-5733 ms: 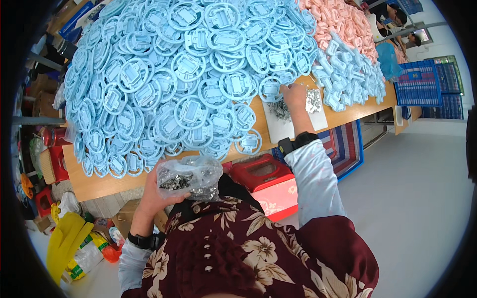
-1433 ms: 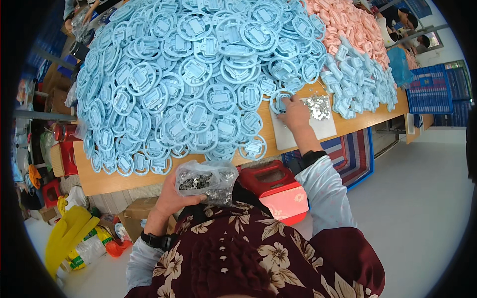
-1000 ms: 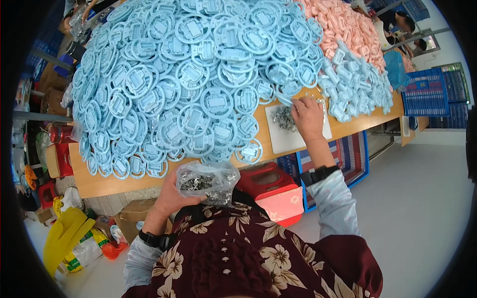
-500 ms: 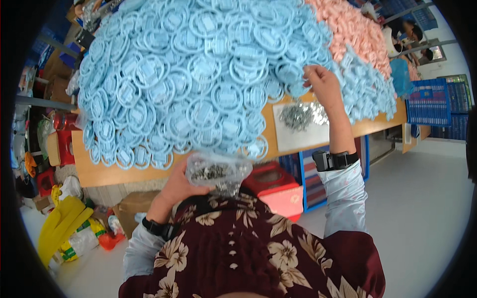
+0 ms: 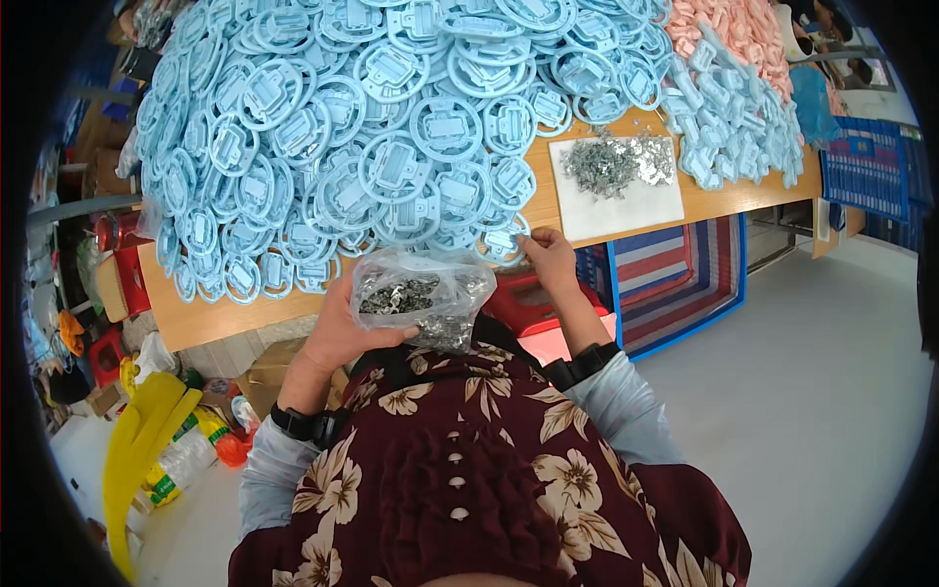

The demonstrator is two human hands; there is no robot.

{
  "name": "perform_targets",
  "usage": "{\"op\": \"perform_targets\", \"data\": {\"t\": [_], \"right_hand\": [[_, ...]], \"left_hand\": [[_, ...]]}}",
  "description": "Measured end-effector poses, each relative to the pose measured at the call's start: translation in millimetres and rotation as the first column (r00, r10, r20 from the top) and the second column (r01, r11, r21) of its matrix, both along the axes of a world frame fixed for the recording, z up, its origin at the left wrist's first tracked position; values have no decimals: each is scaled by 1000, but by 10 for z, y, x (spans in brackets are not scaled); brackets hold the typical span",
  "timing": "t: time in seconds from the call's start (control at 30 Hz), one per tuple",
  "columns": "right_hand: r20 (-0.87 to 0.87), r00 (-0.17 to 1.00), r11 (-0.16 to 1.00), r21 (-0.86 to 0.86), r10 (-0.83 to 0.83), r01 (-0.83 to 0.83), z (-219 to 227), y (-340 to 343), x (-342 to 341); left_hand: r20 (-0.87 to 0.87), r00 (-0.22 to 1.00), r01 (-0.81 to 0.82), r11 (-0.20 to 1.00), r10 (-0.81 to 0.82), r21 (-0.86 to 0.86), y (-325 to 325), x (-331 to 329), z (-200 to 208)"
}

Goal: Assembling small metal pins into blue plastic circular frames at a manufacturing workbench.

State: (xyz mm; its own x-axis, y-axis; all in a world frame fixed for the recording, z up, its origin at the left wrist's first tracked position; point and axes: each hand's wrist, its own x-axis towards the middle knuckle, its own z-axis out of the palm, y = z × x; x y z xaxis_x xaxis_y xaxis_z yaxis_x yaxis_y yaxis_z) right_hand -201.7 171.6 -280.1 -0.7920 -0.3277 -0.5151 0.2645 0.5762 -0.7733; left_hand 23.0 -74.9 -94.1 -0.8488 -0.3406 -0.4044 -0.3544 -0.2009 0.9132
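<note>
A clear plastic bag point(image 5: 423, 293) full of small silvery metal pieces is held by my left hand point(image 5: 344, 333). Its fingers wrap the bag's left side and the thumb lies across the front. My right hand point(image 5: 554, 262) is at the table's front edge, thumb and fingers closed at the right rim of a light blue plastic ring-shaped part point(image 5: 498, 243). That part lies at the near edge of a big heap of similar parts point(image 5: 391, 166). Farther right, loose metal pieces point(image 5: 611, 164) are spread on a white board point(image 5: 626, 210).
The wooden table point(image 5: 210, 318) carries small light blue pieces point(image 5: 734, 122) and pink pieces point(image 5: 729, 34) at the right. Under its edge stand a red stool point(image 5: 523, 305) and a striped blue-framed bin point(image 5: 675, 284). Blue crates point(image 5: 866, 171) are stacked at far right.
My right hand has come from beside the metal pieces on the white board, toward me and left, to the ring part at the table edge. The left hand still holds the bag. The view has shifted slightly.
</note>
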Motion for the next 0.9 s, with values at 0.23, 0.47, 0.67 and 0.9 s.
{"op": "perform_targets", "data": {"t": [0.23,0.47,0.67,0.9], "right_hand": [[147,951,954,-93,-271,286,319,-399,-46],[173,956,966,-60,-238,251,497,-694,-200],[343,880,906,-149,-329,396,445,-841,-383],[527,774,791,-276,-350,546,684,-700,-579]], "left_hand": [[-10,1000,8,1000,-8,-1,-31,101,-140],[8,1000,3,999,-3,40,-44,145,-111],[23,1000,-3,999,2,42,-22,120,-35],[1,1000,-15,995,15,97,-35,200,-102]]}}
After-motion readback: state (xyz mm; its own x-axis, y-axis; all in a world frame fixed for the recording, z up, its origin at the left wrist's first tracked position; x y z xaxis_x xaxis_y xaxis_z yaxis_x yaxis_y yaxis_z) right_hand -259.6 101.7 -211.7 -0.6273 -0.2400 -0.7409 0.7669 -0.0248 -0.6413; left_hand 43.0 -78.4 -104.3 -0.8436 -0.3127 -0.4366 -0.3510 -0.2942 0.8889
